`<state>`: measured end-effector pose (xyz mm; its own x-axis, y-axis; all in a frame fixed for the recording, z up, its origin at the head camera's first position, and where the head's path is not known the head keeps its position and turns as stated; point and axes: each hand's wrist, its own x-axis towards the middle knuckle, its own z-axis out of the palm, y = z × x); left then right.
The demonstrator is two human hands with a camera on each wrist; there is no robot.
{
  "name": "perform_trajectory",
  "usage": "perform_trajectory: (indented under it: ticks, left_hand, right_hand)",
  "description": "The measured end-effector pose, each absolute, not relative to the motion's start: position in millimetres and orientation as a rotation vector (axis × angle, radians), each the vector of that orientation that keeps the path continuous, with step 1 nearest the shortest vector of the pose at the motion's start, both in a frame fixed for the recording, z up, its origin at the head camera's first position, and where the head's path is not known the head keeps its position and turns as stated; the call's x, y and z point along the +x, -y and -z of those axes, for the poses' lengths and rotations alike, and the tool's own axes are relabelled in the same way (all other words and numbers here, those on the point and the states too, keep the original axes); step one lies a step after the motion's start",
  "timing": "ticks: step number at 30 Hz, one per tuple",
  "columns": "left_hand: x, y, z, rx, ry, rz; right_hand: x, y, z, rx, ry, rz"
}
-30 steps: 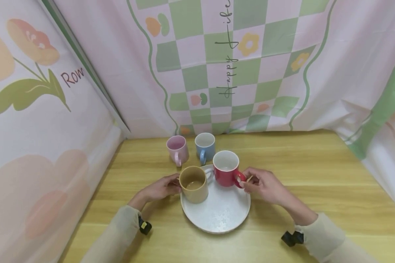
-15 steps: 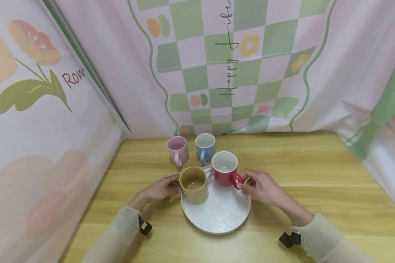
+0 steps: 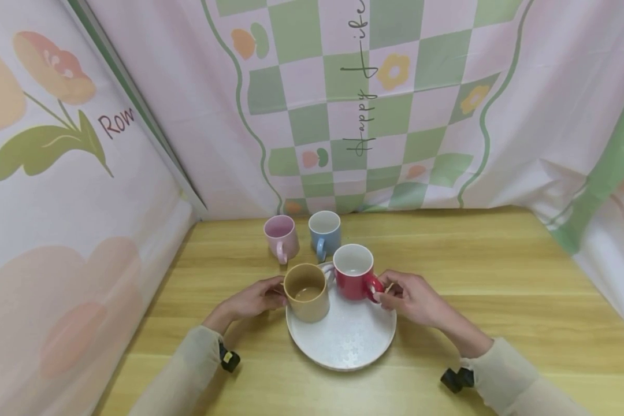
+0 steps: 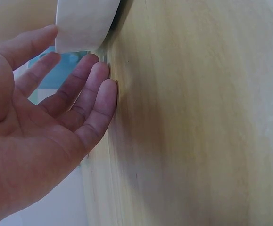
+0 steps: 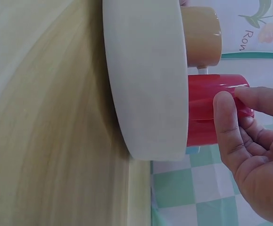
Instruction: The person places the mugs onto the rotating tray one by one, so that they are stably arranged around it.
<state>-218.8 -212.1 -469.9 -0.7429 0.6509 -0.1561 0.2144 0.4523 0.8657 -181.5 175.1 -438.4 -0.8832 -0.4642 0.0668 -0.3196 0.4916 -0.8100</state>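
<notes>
- The right grip (image 3: pixel 413 297) pinches the handle (image 3: pixel 377 283) of the red mug (image 3: pixel 351 286) between thumb and forefinger.
- The left grip (image 3: pixel 252 299) is spread loosely beside the tan mug (image 3: pixel 312 309), fingers slightly bent and palm bare; I cannot tell whether the thumb touches anything.
- The red mug is a smooth, glossy cylinder, white inside, upright over the far right part of the tray (image 3: pixel 351 344); the rim hides its base in the right wrist view.
- The tan mug, the same colour inside and out, stands on the tray's left part.
- A pale loop (image 3: pixel 330 273) shows between these two mugs.
- The tray is round and white, faintly speckled on top, with a plain, thick side wall.
- Behind it, a pink mug (image 3: pixel 288 247) and a blue mug (image 3: pixel 331 240), white inside, stand upright, handles toward the person.
- All rest on a yellowish, wood-grained desk (image 3: pixel 499 277).
- Behind the desk hangs creased cloth (image 3: pixel 390 115) with green checks; a flower-printed panel (image 3: pixel 83 214) reads "Row" at left.
</notes>
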Motion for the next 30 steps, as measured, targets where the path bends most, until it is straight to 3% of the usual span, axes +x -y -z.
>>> perform_trajectory:
  ticks: [30]
  left_hand:
    - [-217, 211, 469, 0.7, -2.232, -1.246]
  right_hand:
    - [-191, -169, 454, -0.675, -2.589, 1.31]
